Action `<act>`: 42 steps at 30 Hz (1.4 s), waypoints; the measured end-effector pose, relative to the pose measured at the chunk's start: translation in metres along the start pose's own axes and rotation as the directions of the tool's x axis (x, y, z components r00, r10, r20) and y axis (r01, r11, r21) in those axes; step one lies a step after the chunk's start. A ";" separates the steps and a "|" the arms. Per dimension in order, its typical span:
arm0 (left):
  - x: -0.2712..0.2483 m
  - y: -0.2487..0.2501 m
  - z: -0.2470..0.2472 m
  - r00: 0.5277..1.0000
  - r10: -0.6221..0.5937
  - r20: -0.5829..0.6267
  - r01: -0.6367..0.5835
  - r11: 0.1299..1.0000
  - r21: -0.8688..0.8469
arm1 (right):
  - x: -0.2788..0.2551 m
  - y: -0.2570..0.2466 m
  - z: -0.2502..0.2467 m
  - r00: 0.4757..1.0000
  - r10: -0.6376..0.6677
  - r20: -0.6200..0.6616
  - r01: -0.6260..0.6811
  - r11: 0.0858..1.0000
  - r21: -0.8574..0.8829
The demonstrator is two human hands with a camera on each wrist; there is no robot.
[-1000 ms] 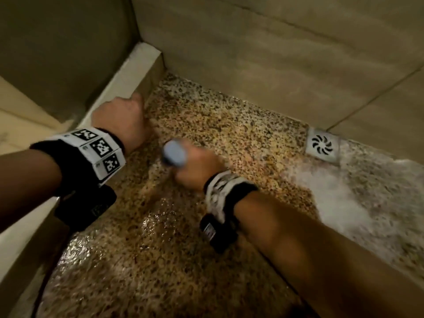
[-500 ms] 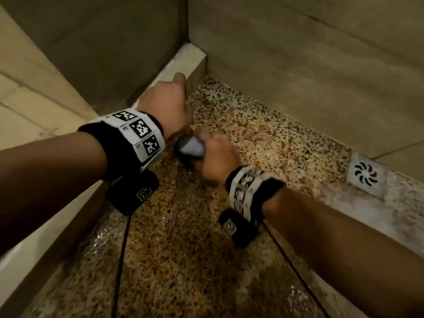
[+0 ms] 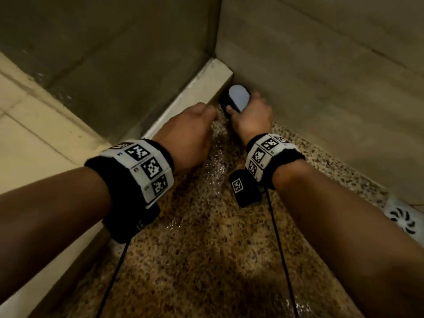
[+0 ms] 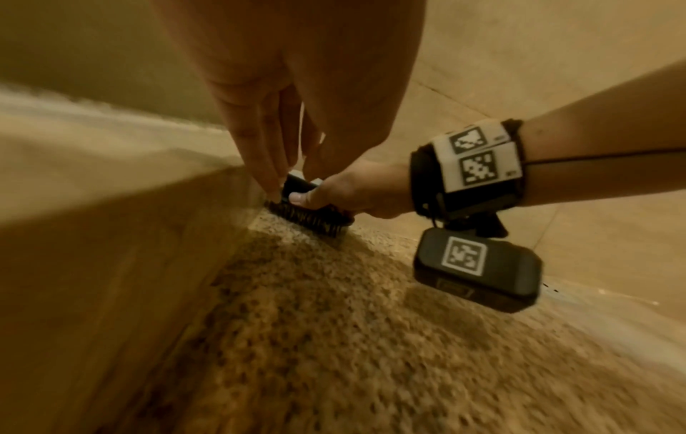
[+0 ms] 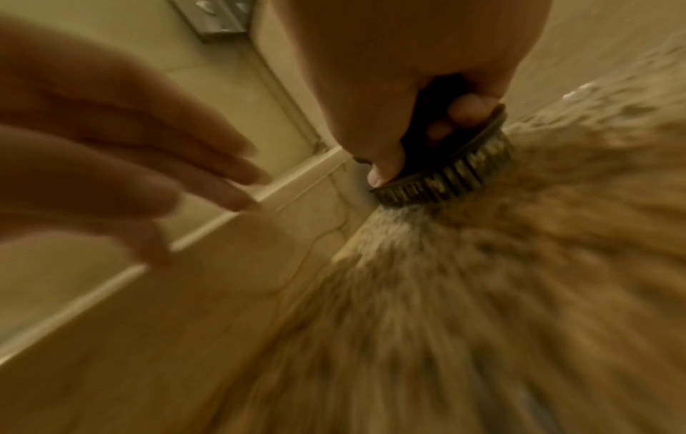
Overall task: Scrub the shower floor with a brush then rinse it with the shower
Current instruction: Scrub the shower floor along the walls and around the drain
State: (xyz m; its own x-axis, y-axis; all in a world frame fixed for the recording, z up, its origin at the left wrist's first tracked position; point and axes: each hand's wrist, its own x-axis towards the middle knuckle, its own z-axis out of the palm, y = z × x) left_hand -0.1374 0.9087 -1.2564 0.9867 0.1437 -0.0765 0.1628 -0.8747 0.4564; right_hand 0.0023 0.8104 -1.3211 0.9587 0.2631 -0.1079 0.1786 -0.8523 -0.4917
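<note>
Brush work is the step in hand, and going from near to far, the bottom of the head frame shows both forearms reaching in over the wet, speckled shower floor (image 3: 206, 260), with black cables trailing from the wrist cameras across it. A shiny wet streak runs up the middle of the frame between the wrists. At the right edge sits the white floor drain (image 3: 403, 220), well apart from the hands.

Further up, the left hand (image 3: 185, 136) hovers beside the pale curb (image 3: 202, 92); its fingers (image 4: 260, 164) are extended and close together, tips pointing down just beside the brush, holding nothing.

Farthest, in the corner where curb and tiled wall (image 3: 321, 76) meet, the right hand (image 3: 251, 117) grips the scrub brush (image 3: 238, 97), fingers and thumb clamped round its dark body, bristles down on the floor against the base of the curb.

Risks, as I judge them: the corner is tight, so a hard stroke could knock knuckles or the brush against wall or curb; the left fingertips sit close enough to be caught by the bristles; wet stone could let the brush skid; and the dangling cables could drag through water. Rinsing is not yet begun.
</note>
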 end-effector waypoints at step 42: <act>-0.002 -0.005 -0.025 0.936 -0.015 -0.353 0.001 0.999 -0.040 | -0.014 -0.009 -0.010 0.979 -0.028 0.200 0.065 0.981 -0.181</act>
State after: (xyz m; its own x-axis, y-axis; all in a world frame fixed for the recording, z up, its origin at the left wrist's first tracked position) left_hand -0.1403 0.9246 -1.2368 0.9212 0.3109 0.2341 0.1636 -0.8552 0.4918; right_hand -0.0103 0.8103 -1.3066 0.8895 0.3723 -0.2648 0.2778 -0.9009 -0.3335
